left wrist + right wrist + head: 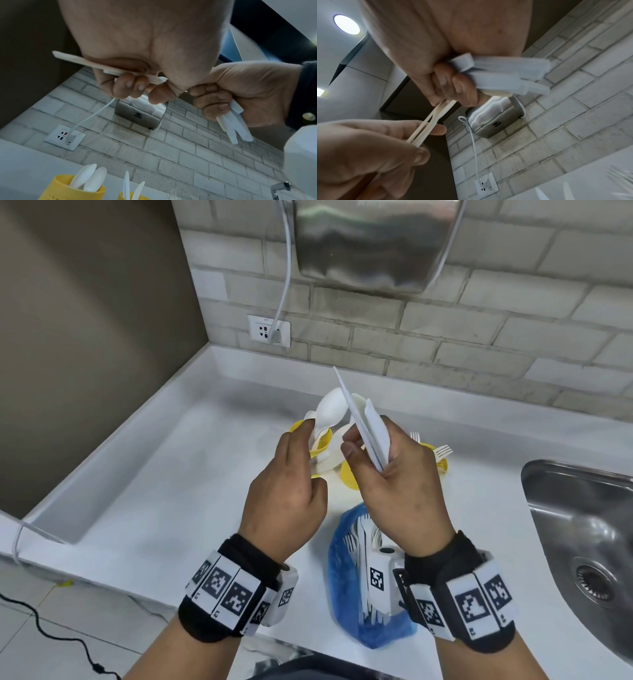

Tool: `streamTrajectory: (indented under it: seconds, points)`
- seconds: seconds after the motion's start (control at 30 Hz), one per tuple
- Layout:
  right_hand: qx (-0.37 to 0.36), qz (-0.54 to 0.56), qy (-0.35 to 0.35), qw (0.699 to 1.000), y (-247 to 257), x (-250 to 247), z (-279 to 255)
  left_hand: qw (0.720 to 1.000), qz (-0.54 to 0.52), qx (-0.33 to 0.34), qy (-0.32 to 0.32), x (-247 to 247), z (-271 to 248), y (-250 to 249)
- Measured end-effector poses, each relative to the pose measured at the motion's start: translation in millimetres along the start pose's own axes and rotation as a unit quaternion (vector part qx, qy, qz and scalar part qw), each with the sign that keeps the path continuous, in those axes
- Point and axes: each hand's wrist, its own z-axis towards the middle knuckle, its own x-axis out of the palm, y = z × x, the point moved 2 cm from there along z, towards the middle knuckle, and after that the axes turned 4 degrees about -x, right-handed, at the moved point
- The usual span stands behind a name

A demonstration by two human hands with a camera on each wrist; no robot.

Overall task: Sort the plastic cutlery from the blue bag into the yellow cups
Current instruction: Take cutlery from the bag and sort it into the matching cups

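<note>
Blue bag (346,583) lies nearest on the table (178,491), forks and knives inside, under the right wrist. Right hand (400,484) clamps a bundle of white cutlery (371,436); left hand (291,487) pinches two thin handles (426,128) from it. Yellow cups (352,474) stand just beyond both hands, holding spoons, knives and forks.

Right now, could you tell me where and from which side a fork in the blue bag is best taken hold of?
Probably by its neck, just below the tines, reaching in from the bag's far, open end. The forks lie in the blue bag tines toward the yellow cups, handles buried deeper.
</note>
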Motion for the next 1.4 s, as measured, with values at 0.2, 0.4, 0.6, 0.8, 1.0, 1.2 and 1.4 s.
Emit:
streamTrajectory:
  seconds: [0.2,0.4,0.6,0.8,1.0,1.2,1.4]
  points:
    - [0.0,-0.002,0.031,1.0,2.8,8.3,0.9,0.999,-0.041,-0.017,0.01,-3.4,-0.3,8.1]
    - [0.01,0.021,0.047,0.999,-0.9,15.1,2.7,0.997,-0.055,-0.042,0.035,-11.9,-1.2,14.1]
    - [0.046,0.148,-0.064,0.986,-8.9,14.7,5.9,0.993,-0.085,-0.061,0.062,-16.9,-1.8,19.6]
    - [0.14,0.228,-0.121,0.956,-11.4,36.6,0.1,0.99,-0.109,-0.061,0.065,-15.7,-0.4,10.6]
    - [0.215,0.32,-0.14,0.912,-12.6,44.4,-7.4,0.974,-0.202,-0.065,0.076,-13.7,-6.2,10.8]
    - [0.227,0.407,-0.256,0.847,-27.8,28.3,1.3,0.954,-0.272,-0.095,0.087,-9.5,-10.2,15.1]
    - [0.217,0.427,-0.287,0.829,-30.5,16.0,8.1,0.863,-0.4,-0.256,0.174,-4.2,-14.9,25.8]
